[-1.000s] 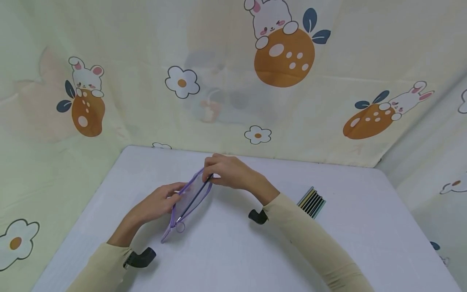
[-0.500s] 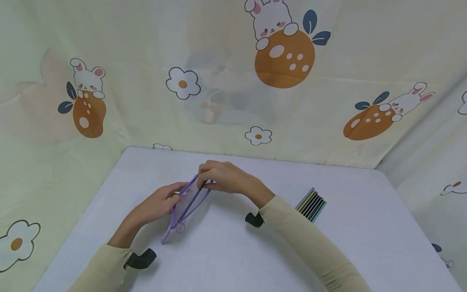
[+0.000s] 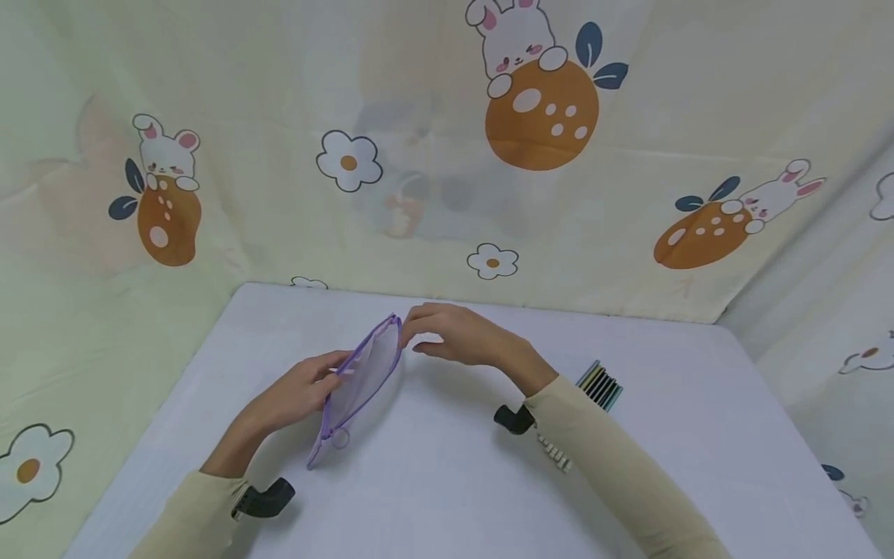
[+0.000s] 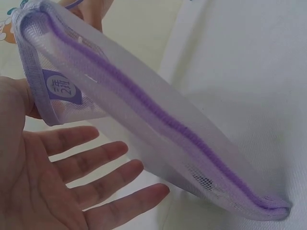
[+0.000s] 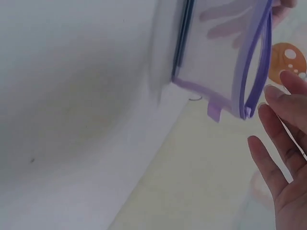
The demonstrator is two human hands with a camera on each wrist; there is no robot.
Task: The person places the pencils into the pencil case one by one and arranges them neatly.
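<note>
A see-through mesh zipper pouch (image 3: 363, 380) with purple edging stands tilted over the table, its mouth spread apart. My left hand (image 3: 293, 394) holds it at the near left side; in the left wrist view its fingers (image 4: 103, 163) extend along the mesh. Slim dark sticks (image 5: 184, 38), pencil-like, lie along the bottom inside the pouch in the right wrist view. My right hand (image 3: 457, 334) is at the far end of the mouth, fingertips close to the rim, fingers loosely extended and holding nothing. A ring (image 3: 340, 439) hangs at the zipper's near end.
To the right, a row of slim coloured sticks (image 3: 599, 386) lies on the white table (image 3: 433, 497), partly hidden under the right sleeve (image 3: 615, 458). Pale ends (image 3: 555, 453) show on the sleeve's other side. A patterned curtain (image 3: 419, 101) stands behind the table.
The slim dark stick that my right hand held has gone down into the pouch and been let go. My right hand has drawn back to the right; the left stays nearly still.
</note>
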